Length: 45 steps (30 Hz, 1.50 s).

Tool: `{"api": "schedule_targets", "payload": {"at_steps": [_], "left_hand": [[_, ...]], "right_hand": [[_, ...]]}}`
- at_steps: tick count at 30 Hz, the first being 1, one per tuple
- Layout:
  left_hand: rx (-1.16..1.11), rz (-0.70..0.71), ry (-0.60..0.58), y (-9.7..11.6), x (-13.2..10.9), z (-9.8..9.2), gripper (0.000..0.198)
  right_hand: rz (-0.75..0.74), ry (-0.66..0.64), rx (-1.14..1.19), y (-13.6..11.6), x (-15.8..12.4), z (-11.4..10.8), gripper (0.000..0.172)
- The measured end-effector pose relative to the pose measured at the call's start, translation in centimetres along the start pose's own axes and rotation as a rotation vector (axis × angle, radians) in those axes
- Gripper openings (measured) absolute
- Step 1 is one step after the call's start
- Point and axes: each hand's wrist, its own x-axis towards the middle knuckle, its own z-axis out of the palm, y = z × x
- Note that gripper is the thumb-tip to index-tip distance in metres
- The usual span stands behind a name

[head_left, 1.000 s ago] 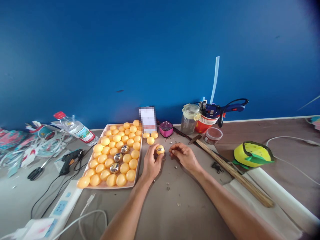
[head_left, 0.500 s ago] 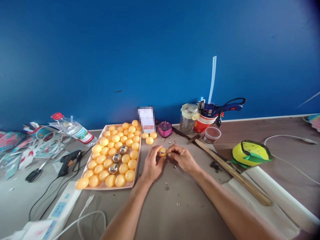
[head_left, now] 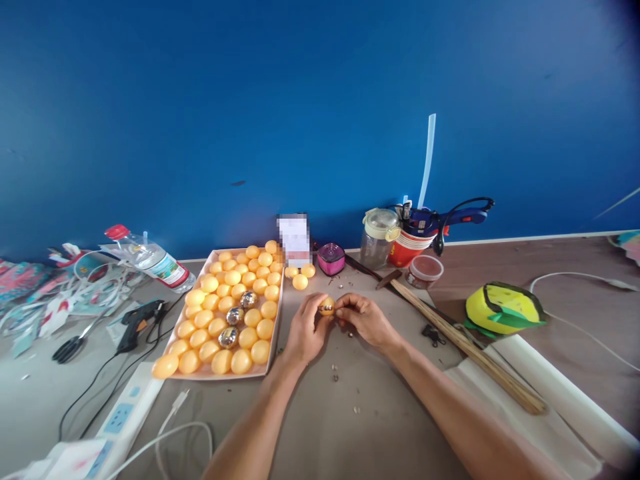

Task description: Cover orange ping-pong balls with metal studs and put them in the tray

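Note:
An orange ping-pong ball (head_left: 327,305) with a band of small shiny pieces round it is held in the fingers of my left hand (head_left: 307,330). My right hand (head_left: 365,318) is closed in a pinch against the ball's right side; whatever lies between those fingertips is too small to make out. To the left, a shallow tray (head_left: 274,357) carries many orange balls (head_left: 241,361) and three silver mirrored balls (head_left: 229,337). A few loose orange balls (head_left: 300,282) rest just beyond my hands. Tiny shiny bits (head_left: 335,377) are scattered on the table near my wrists.
Behind my hands stand a pink container (head_left: 331,259), a lidded jar (head_left: 379,237) and a red cup (head_left: 404,255) of tools. A hammer (head_left: 465,347) lies at right beside a yellow-green pouch (head_left: 504,307). Left are a glue gun (head_left: 134,325), scissors (head_left: 70,348), bottle (head_left: 163,265) and power strip (head_left: 120,415).
The ball has turned slightly in my left fingers, so more of the shiny band faces me. Both hands stay in nearly the same place, and the view shifts very slightly.

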Motion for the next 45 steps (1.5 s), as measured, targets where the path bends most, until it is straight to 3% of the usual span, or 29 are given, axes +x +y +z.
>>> {"api": "schedule_targets", "payload": {"at_steps": [23,35,38,41,45], "left_hand": [[0.061,0.069,-0.012,0.1,-0.4,-0.1,0.032],[0.047,0.023,-0.005,0.1,-0.3,0.1,0.031],[0.054,-0.003,0.059,-0.2,-0.2,0.1,0.031],[0.074,-0.026,0.127,-0.5,-0.1,0.0,0.031],[0.073,-0.035,0.142,-0.7,-0.1,0.0,0.031]], "right_hand": [[0.004,0.037,0.078,-0.2,-0.6,1.1,0.012],[-0.002,0.030,0.098,0.0,-0.1,0.9,0.023],[-0.087,0.093,-0.033,-0.2,0.3,-0.5,0.023],[-0.279,0.207,-0.326,-0.6,0.6,-2.3,0.020],[-0.388,0.122,-0.567,-0.8,0.5,-3.6,0.015]]}}
